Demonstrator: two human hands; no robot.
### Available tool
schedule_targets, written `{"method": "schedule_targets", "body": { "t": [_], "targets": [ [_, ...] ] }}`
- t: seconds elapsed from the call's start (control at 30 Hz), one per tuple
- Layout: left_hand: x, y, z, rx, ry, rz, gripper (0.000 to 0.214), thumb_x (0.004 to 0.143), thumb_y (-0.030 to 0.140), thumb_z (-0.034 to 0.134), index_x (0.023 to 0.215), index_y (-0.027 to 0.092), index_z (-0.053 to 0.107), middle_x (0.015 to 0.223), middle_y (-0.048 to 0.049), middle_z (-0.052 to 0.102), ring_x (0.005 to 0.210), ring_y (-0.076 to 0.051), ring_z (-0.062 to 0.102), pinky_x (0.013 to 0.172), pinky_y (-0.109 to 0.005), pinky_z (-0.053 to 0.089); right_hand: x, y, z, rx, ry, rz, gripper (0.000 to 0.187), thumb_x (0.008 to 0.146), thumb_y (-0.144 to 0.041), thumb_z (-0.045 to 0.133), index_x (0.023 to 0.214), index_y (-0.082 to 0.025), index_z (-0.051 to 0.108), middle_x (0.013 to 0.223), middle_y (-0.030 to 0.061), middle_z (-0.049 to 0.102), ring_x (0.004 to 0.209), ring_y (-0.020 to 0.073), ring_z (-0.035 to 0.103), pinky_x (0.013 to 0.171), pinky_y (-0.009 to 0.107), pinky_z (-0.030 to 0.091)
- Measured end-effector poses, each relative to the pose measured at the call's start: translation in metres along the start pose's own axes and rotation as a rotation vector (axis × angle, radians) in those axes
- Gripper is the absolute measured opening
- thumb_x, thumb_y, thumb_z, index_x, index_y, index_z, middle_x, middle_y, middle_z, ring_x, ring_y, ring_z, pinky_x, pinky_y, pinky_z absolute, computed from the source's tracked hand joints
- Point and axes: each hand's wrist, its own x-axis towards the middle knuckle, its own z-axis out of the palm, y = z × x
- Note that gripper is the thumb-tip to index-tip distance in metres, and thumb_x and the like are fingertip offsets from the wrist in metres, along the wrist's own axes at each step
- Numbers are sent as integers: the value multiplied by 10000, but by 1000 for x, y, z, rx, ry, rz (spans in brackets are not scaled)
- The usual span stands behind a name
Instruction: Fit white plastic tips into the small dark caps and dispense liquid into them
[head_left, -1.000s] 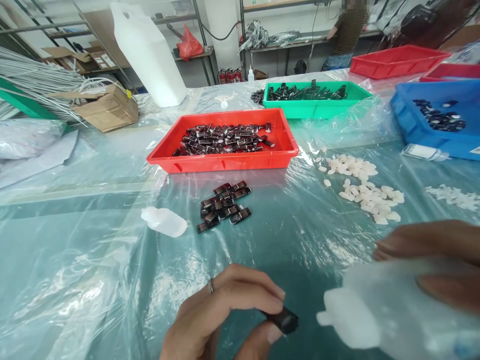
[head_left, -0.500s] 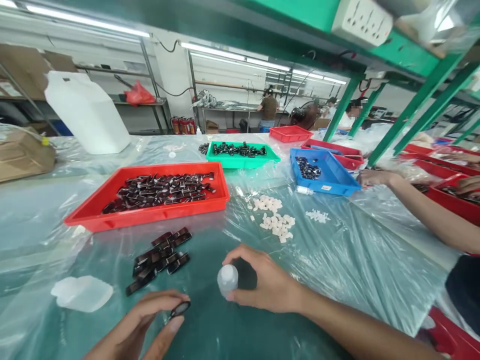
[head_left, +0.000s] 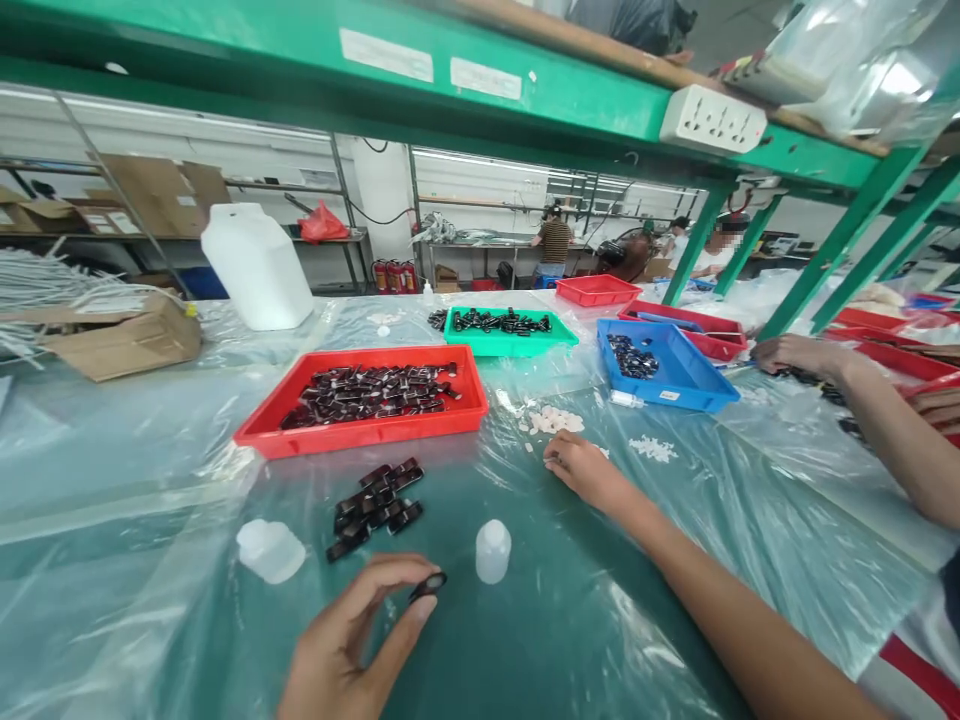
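Observation:
My left hand (head_left: 358,632) pinches a small dark part with a round, paler face (head_left: 429,586) between thumb and fingertips, just above the green table. My right hand (head_left: 585,468) reaches out to a heap of small white pieces (head_left: 556,420); its fingers are bent together, and whatever is at their tips cannot be made out. Between my hands a small translucent bottle (head_left: 493,556) stands upright, apart from both. A loose pile of dark brown parts (head_left: 373,508) lies beyond my left hand. Left of it sits a cloudy plastic container (head_left: 271,552).
A red tray (head_left: 375,436) of dark parts stands beyond the pile. Farther back are a green tray (head_left: 517,347) and a blue tray (head_left: 701,393) with parts. Tiny white bits (head_left: 653,449) lie right of my right hand. A co-worker's arm (head_left: 877,410) reaches in at right.
My right hand has let go of the bottle, leaving it standing, and moved forward to the white pieces. My left hand still holds the dark part. The view has shifted left and up.

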Motion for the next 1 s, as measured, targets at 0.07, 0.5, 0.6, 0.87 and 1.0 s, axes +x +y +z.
{"method": "schedule_targets", "body": {
  "t": [0.07, 0.5, 0.6, 0.87, 1.0],
  "targets": [
    [-2, 0, -1, -14, -46, 5, 107, 902, 371, 773, 928, 267, 761, 991, -12, 774, 982, -187, 751, 877, -196, 608, 2, -3, 2, -52, -15, 29, 231, 1044, -340, 657, 1210, -179, 661, 1249, 90, 657, 1063, 225, 673, 924, 422, 599],
    [-10, 12, -4, -125, -111, 48, 72, 939, 250, 660, 929, 287, 722, 931, 35, 731, 879, -118, 710, 801, -159, 552, -51, -61, -30, 325, 209, -213, 229, 1073, -379, 590, 1064, -158, 651, 944, 26, 673, 800, 158, 661, 740, 320, 588],
    [-12, 12, -3, -149, -136, 40, 65, 951, 252, 649, 942, 276, 708, 924, 34, 719, 883, -122, 704, 816, -170, 555, -84, -113, -26, 490, 265, -360, 121, 1070, -314, 558, 1049, -218, 629, 953, 5, 682, 813, 142, 661, 731, 271, 571],
    [-18, 11, -1, -211, -170, 45, 66, 960, 232, 631, 941, 261, 686, 902, 33, 681, 862, -127, 672, 813, -191, 555, -102, -167, -6, 579, 390, -536, 242, 1020, -82, 572, 1168, -257, 650, 1040, 24, 668, 912, 146, 655, 772, 259, 532],
    [-20, 9, -1, -237, -160, 52, 62, 974, 231, 639, 958, 261, 690, 908, 27, 688, 857, -124, 673, 794, -184, 551, -102, -166, -5, 564, 411, -532, 229, 1025, -84, 592, 1166, -246, 671, 1043, 38, 665, 914, 153, 675, 747, 258, 524]
  ]
}}
